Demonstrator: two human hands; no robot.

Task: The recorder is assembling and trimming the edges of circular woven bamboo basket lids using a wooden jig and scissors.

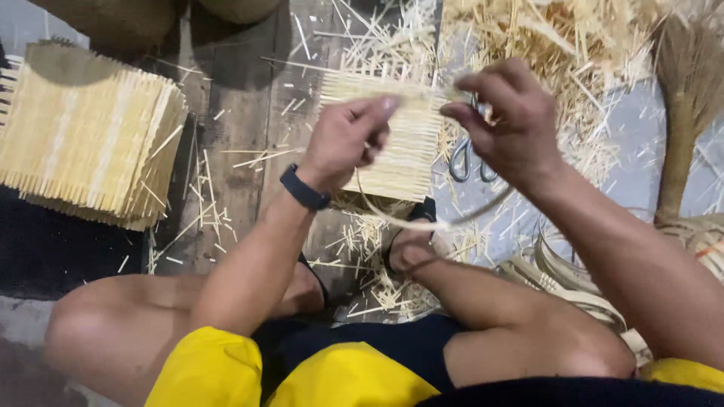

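Bamboo slivers, pale yellow and bound side by side, form the small woven panel (pixel 407 143) held up between both hands. Left hand (pixel 343 139), forearm rising from the lower left with a dark wristband (pixel 304 188) at the wrist, has its grip closed on the panel's left edge: thumb laid across the top, fingers curled against the face. Right hand (pixel 507 120) comes in from the right on a bent arm, wrist cocked downward, its grip pinched shut at the panel's upper right corner; whether the fingertips hold the panel edge itself or the thin strip (pixel 422 218) cannot be told. That flat strip loops down below both grips and curves back up toward the right hand. Just behind the right grip, partly hidden by the hand, lie scissors (pixel 467 162) on the floor. Beyond and to the right of that grip spreads a heap of straw-coloured offcuts (pixel 573 45), with a broom (pixel 690 90) further right. Well apart to the left of the left grip sits a stack of finished panels (pixel 83 136) on wooden boards (pixel 234 113). Below the grips the person sits cross-legged, in yellow shorts (pixel 226 369), one sandalled foot (pixel 411 249) directly beneath the panel.
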